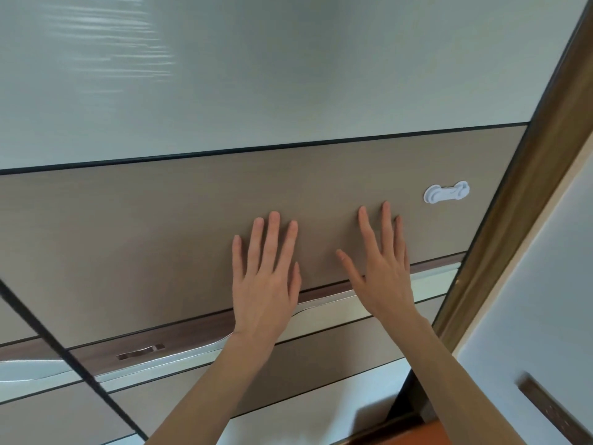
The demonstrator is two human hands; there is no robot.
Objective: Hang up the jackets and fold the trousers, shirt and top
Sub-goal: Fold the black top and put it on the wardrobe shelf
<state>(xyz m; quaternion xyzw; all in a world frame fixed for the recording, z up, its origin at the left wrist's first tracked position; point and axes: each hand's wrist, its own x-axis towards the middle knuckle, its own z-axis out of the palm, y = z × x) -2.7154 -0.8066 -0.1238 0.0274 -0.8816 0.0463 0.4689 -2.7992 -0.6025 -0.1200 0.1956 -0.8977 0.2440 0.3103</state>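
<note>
Both flat and spread, left hand [266, 281] and right hand [383, 268] pressing the wardrobe door [160, 245]: may slip on smooth panel, or pinch fingers at the frame [526, 187].

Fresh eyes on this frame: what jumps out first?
Two bare hands pressed flat, fingers straight, on the tan band of a sliding wardrobe door: left hand at centre, right hand beside it. To their upper right a white plastic child-safety latch sits on the same band. No clothes show.
</note>
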